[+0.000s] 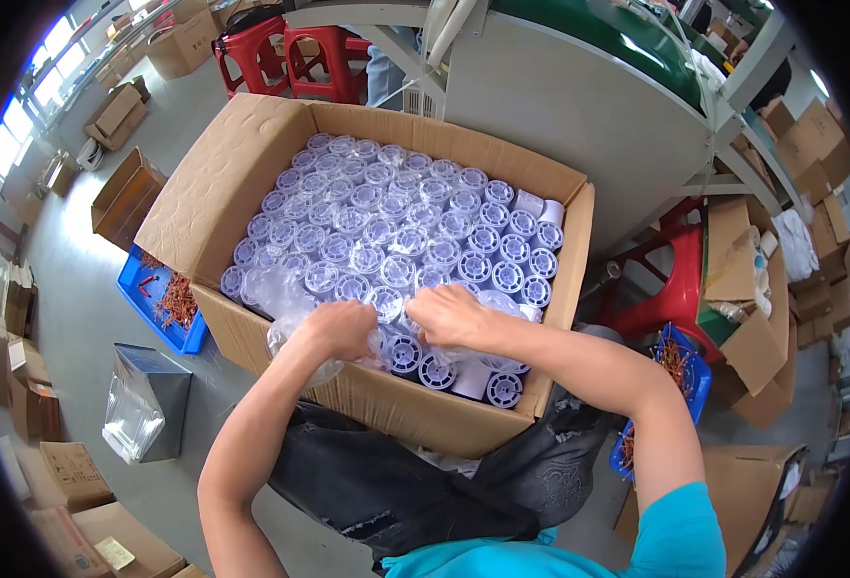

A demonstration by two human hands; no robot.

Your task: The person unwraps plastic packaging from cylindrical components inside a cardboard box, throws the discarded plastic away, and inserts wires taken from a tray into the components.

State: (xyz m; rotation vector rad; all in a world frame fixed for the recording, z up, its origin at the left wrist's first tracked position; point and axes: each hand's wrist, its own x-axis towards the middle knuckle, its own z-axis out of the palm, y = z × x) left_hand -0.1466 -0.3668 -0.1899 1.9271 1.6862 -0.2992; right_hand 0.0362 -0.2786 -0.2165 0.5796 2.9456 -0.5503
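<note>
In front of me is a large open cardboard box (425,419) packed with pale purple plastic cylinders (511,249) with spoked round ends. Most stand upright in rows, while a few near the right corners lie on their sides. Clear plastic film (285,289) covers part of them and bunches up toward the near side. My left hand (341,329) is closed on the film near the box's front edge. Just to its right, my right hand (447,315) is also closed on the film, knuckles up. The fingertips of both hands are hidden.
Blue trays (191,339) with copper-coloured parts sit left and right of the box. Red stools (324,63) stand behind it, and another red stool (670,299) is to the right. A grey machine panel (569,135) rises close behind. A silver bin (165,395) stands on the left floor.
</note>
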